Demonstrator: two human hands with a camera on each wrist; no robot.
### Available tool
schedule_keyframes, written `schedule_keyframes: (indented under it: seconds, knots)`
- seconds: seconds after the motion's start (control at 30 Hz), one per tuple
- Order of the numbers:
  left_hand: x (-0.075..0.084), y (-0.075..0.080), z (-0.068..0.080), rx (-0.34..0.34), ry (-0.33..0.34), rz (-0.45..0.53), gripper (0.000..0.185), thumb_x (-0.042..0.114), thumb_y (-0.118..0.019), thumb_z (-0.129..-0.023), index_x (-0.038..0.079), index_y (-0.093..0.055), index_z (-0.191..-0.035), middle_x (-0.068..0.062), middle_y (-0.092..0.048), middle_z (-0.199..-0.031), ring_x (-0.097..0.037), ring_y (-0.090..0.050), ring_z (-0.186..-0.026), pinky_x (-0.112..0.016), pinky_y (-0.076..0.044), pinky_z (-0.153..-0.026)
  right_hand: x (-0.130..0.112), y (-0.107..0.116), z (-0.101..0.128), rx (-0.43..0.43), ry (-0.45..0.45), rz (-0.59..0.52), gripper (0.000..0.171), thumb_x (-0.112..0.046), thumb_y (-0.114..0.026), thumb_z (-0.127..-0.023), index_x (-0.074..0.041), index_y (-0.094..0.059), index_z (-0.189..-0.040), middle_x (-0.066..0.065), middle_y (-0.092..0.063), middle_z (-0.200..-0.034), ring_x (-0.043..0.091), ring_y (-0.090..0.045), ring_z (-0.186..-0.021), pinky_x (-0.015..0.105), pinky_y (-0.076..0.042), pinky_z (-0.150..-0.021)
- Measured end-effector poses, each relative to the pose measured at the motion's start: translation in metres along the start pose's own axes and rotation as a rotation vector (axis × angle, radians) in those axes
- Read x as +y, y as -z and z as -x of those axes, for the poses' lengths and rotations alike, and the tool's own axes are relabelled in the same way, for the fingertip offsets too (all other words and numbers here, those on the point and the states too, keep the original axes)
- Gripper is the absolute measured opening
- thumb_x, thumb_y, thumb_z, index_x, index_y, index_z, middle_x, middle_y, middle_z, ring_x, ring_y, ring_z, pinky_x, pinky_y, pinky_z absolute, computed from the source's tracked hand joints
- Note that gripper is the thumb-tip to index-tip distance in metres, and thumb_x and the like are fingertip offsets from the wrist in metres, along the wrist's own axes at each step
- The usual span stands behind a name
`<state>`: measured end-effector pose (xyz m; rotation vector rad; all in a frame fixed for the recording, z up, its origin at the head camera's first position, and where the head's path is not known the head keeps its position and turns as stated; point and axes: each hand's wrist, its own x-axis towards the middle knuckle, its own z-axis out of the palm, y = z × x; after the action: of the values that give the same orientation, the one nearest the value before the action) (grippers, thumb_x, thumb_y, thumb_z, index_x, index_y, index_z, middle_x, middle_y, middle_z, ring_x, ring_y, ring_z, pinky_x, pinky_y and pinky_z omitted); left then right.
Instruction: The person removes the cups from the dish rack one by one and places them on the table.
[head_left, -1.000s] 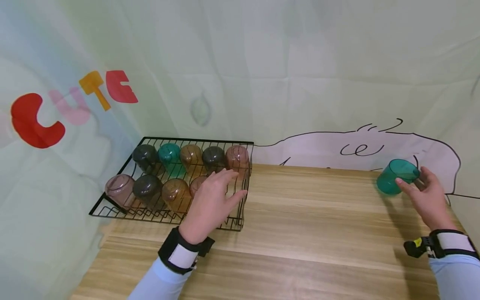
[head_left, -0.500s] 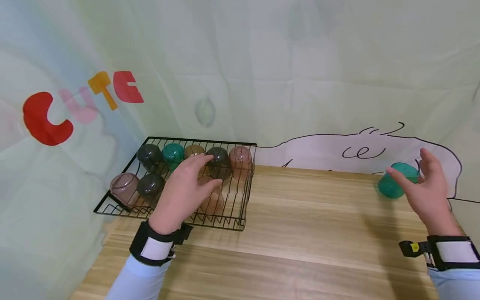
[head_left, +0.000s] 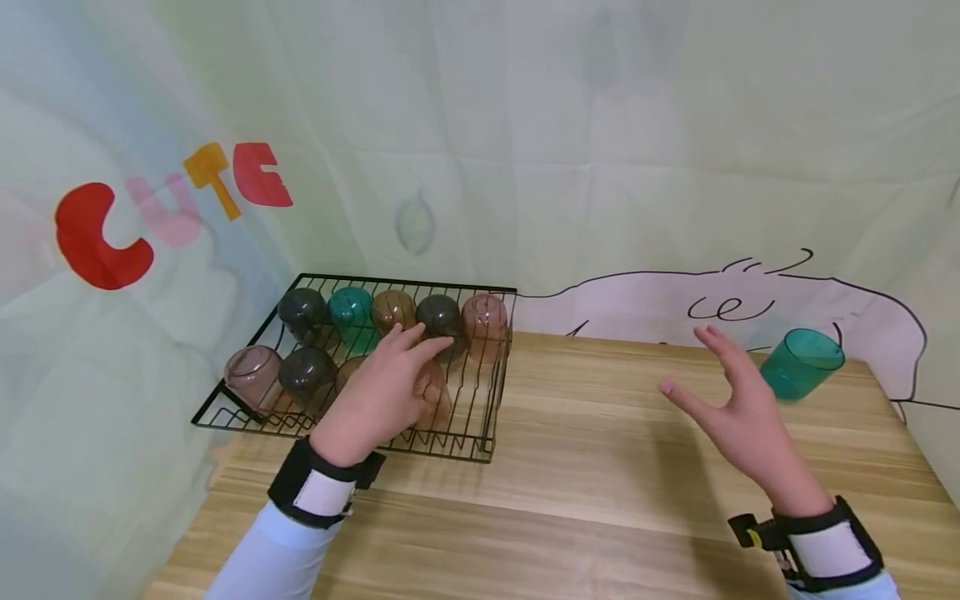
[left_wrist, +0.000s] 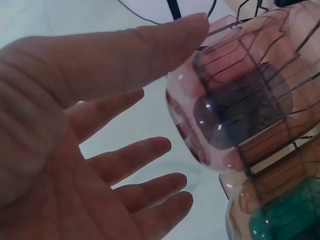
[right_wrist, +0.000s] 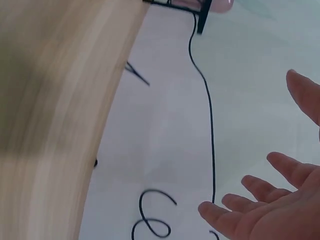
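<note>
My left hand [head_left: 382,396] hovers over the front row of a black wire rack [head_left: 486,417], fingers spread and holding nothing. It is nearest a pink glass [head_left: 433,400], whose rounded base faces the thumb in the left wrist view, and it partly hides an amber glass [head_left: 348,371] beside it. On the table at the right, a teal glass [head_left: 798,371] stands upright with its rim up. My right hand [head_left: 750,425], thumb and fingers apart, is in the air left of that glass with nothing in its grasp.
Several more glasses stand upside down in two rows on the rack, among them a mauve one [head_left: 252,375], a dark grey one [head_left: 307,375] and a second teal one [head_left: 351,310]. A printed curtain [head_left: 562,192] hangs behind the wooden table [head_left: 585,467].
My right hand has let go of the teal glass, leaving it on the table, and moved left. My left hand has shifted left over the rack's front row.
</note>
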<state>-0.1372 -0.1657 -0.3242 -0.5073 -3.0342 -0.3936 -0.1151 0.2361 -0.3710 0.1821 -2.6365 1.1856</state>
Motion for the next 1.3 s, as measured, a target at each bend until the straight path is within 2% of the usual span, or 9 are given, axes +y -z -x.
schedule_keyframes:
  seconds: [0.23, 0.53, 0.7, 0.87, 1.13, 1.3]
  knots:
    - [0.002, -0.006, -0.002, -0.024, -0.033, -0.064, 0.071, -0.004, -0.067, -0.072, 0.021, -0.049, -0.135, -0.019, -0.038, -0.146, -0.044, -0.029, -0.136, -0.058, -0.036, -0.103, -0.009, -0.030, 0.010, -0.104, 0.003, 0.017, 0.083, -0.048, -0.068, -0.080, -0.018, -0.030, -0.147, 0.012, -0.021, -0.155, 0.041, -0.021, -0.140, 0.068, -0.025, -0.102]
    - [0.003, -0.014, -0.002, -0.035, -0.030, -0.103, 0.058, -0.002, -0.066, -0.075, 0.016, -0.055, -0.129, -0.017, -0.049, -0.137, -0.040, -0.044, -0.128, -0.055, -0.039, -0.103, -0.010, -0.048, 0.017, -0.156, -0.009, -0.002, 0.082, -0.053, -0.067, -0.079, -0.015, -0.035, -0.144, 0.012, -0.030, -0.151, 0.037, -0.026, -0.138, 0.061, -0.028, -0.106]
    - [0.003, -0.016, -0.003, -0.010, -0.016, -0.118, 0.055, 0.001, -0.069, -0.076, 0.016, -0.057, -0.127, -0.017, -0.052, -0.134, -0.037, -0.049, -0.123, -0.054, -0.043, -0.098, -0.011, -0.053, 0.020, -0.162, -0.009, -0.019, 0.079, -0.051, -0.068, -0.079, -0.016, -0.038, -0.142, 0.011, -0.033, -0.150, 0.035, -0.029, -0.138, 0.058, -0.028, -0.107]
    - [0.002, -0.017, -0.004, 0.026, -0.031, -0.135, 0.045, 0.005, -0.068, -0.078, 0.014, -0.061, -0.122, -0.018, -0.057, -0.128, -0.037, -0.054, -0.118, -0.052, -0.046, -0.095, -0.015, -0.055, 0.023, -0.165, -0.005, -0.027, 0.075, -0.045, -0.070, -0.080, -0.016, -0.040, -0.141, 0.011, -0.035, -0.149, 0.035, -0.031, -0.137, 0.058, -0.029, -0.108]
    - [0.002, -0.016, -0.004, 0.074, -0.074, -0.175, 0.040, 0.000, -0.072, -0.073, 0.010, -0.066, -0.111, -0.011, -0.063, -0.111, -0.030, -0.060, -0.101, -0.045, -0.053, -0.081, -0.019, -0.057, 0.025, -0.164, -0.001, -0.039, 0.076, -0.048, -0.069, -0.079, -0.017, -0.039, -0.141, 0.008, -0.037, -0.148, 0.032, -0.034, -0.136, 0.057, -0.033, -0.105]
    - [0.001, -0.011, -0.003, 0.106, -0.079, -0.168, 0.036, -0.002, -0.069, -0.077, 0.012, -0.065, -0.110, -0.009, -0.064, -0.107, -0.028, -0.061, -0.098, -0.042, -0.054, -0.076, -0.020, -0.056, 0.025, -0.170, -0.010, -0.055, 0.075, -0.048, -0.069, -0.080, -0.018, -0.038, -0.141, 0.007, -0.037, -0.148, 0.030, -0.034, -0.136, 0.058, -0.035, -0.104]
